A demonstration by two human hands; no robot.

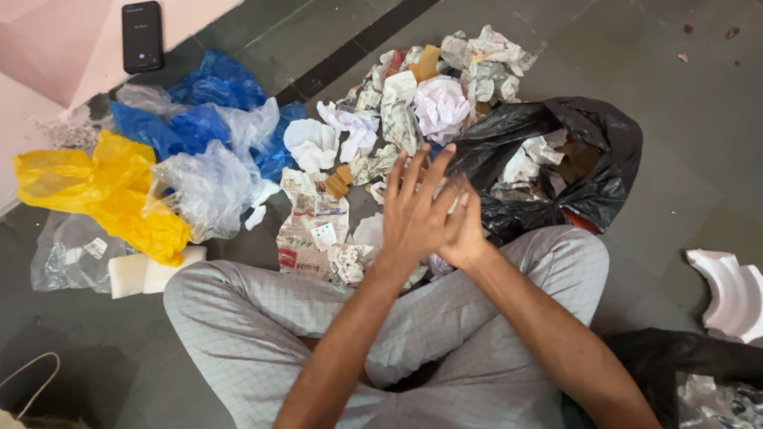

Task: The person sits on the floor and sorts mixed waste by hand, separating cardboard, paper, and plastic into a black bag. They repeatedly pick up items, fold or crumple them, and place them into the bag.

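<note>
- Head view: left hand (415, 208) is raised over the crossed legs, fingers (413, 171) spread and released, nothing gripped.
- Right hand (463, 226) is pressed against the left palm side, mostly hidden behind it; fingers appear extended, nothing seen held.
- Crumpled newspaper pile (397, 119) is spread on the grey floor (683, 151) just beyond the hands; a printed scrap (314, 230) lies nearest the left knee.
- Black bag (556, 159) sits open just right of the hands, with paper and cardboard seen inside.
- Yellow plastic bag (107, 195), blue bags (199, 111) and clear bags (207, 187) are bunched at left.
- White foam blocks (147, 274) lie beside the left knee.
- Black phone (142, 36) rests on the pink surface (63, 48), top left.
- White moulded foam piece (731, 294) lies at the right edge.
</note>
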